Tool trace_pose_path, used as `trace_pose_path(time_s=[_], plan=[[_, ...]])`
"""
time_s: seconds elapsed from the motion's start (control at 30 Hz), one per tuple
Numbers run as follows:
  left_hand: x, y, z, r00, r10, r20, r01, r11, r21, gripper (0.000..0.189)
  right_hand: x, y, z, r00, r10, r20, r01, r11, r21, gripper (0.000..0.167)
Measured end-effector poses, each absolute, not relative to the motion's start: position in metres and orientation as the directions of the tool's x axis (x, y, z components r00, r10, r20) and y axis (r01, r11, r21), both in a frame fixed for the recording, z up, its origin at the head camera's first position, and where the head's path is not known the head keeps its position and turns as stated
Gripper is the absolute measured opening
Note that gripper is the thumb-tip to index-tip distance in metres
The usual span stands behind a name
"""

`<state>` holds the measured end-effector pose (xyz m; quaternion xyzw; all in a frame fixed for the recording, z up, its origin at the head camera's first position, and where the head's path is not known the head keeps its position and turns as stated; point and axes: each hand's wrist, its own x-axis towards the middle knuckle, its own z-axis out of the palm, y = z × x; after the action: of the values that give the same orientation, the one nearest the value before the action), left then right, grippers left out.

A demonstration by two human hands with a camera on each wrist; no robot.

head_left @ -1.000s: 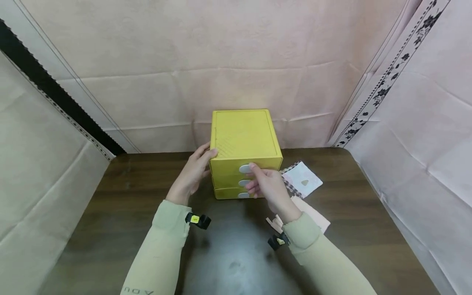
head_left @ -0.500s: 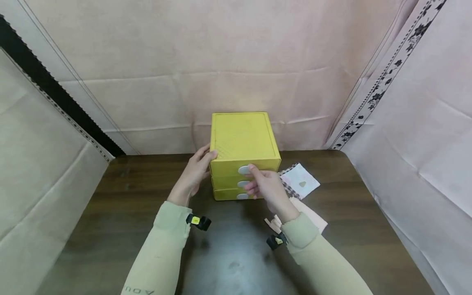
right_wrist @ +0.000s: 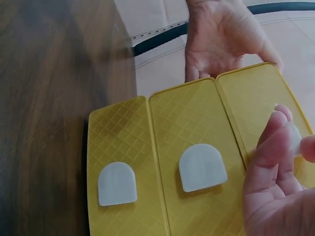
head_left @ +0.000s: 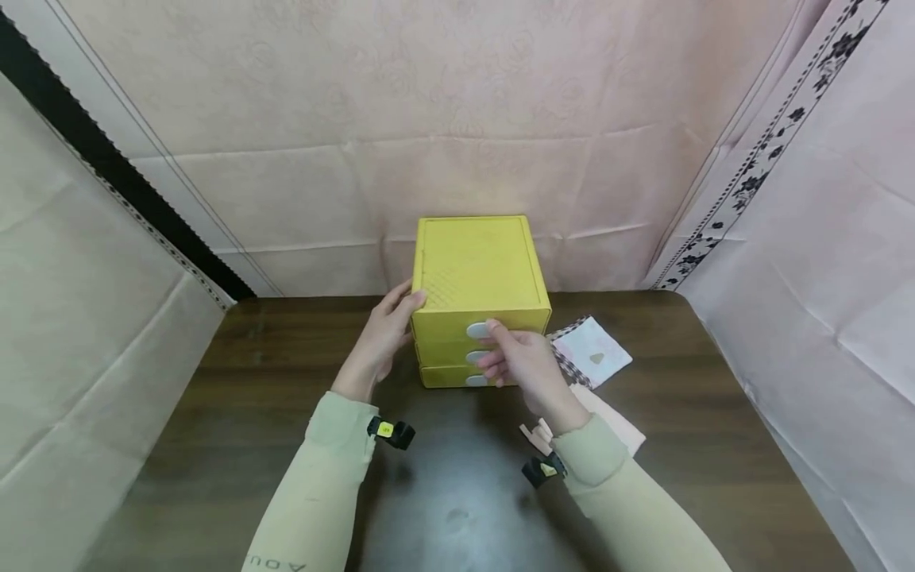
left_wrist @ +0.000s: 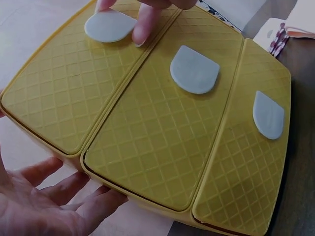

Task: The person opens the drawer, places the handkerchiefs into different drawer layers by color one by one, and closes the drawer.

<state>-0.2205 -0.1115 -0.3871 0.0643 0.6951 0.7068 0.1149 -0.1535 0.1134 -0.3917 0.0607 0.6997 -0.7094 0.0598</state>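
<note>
A small yellow three-drawer storage box (head_left: 475, 266) stands at the back of the table, its quilted drawer fronts facing me. All three drawers look closed. My left hand (head_left: 379, 338) steadies the box's left side, thumb at the top front corner and relaxed fingers along the wall. With thumb and fingers my right hand (head_left: 529, 365) pinches the white handle (left_wrist: 109, 27) of the top drawer. Below it, the middle handle (right_wrist: 203, 168) and the bottom handle (right_wrist: 117, 184) are untouched, partly behind my right fingers in the head view.
To the box's right lies a white cloth item (head_left: 592, 349) with a checked edge. A pale pink flat item (head_left: 618, 421) is partly covered by my right wrist. Fabric curtains (head_left: 457, 119) hang behind and on both sides of the dark wooden table (head_left: 286, 445).
Both hands keep their places on the box and the drawers have not visibly moved. Only the head view shifts slightly.
</note>
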Motion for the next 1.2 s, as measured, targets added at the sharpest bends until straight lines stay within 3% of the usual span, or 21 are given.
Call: trace_pose_path(time_s=[0.63,0.8,1.2], plan=[[-0.22,-0.112,-0.384,-0.968,0.241,-0.065,-0.067,-0.001,0.998,0.067,-0.149,0.117,-0.434,-0.969,-0.074,-0.237,0.225,0.144,-0.964,0.072],[-0.22,-0.11,-0.385,-0.969,0.238,-0.071,-0.071,0.006,0.997,0.068,-0.155,0.118,-0.448,-0.961,-0.081,-0.263,0.254,0.106,-0.961,0.074],[-0.22,-0.107,-0.386,-0.972,0.22,-0.082,-0.081,0.014,0.997,0.064,-0.156,0.105,-0.465,-0.969,0.034,-0.243,0.239,-0.109,-0.965,0.061]])
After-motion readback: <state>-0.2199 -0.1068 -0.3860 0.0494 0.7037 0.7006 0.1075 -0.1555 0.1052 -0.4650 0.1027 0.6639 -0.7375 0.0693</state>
